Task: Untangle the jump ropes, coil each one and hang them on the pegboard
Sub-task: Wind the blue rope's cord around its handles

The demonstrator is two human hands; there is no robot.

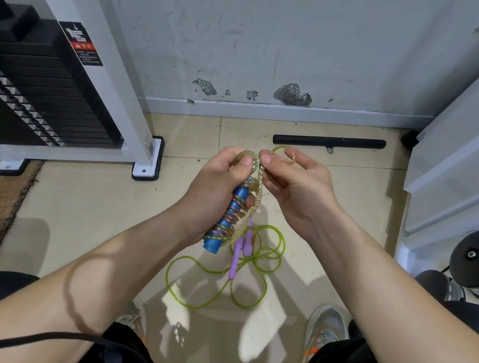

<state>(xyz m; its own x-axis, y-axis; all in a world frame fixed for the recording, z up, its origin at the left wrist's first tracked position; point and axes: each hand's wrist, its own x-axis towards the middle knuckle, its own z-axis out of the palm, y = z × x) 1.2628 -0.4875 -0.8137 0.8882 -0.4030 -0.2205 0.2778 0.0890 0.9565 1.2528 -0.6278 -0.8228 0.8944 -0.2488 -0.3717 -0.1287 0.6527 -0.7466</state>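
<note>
I am observing, at the centre of the frame, the left hand [216, 184] gripping the blue handle [227, 219], fingers curling round it and the thumb pressing a loop of the speckled rope [258, 183] at its top. The right hand [295, 185] is pinching the same rope between thumb and forefinger just beside that thumb, with a short arc of cord rising over its fingers. I am judging the step in hand to be the winding or securing of this rope's last free length. To do it well, I am advising that the left thumb be holding the laid turns firm while the right hand is feeding the cord with even tension, each turn lying beside its neighbour and not crossing it. The rope is appearing translucent, yellowish and flecked, ribbed where it wraps the smooth, cylindrical handle in close coils. Below the hands, in the lower centre, the green rope [262, 277] is lying in loose, glossy loops on the tiled floor [108, 210], its purple handles [234, 263] resting side by side among them; it is awaiting coiling. No pegboard is showing in this view.
</note>
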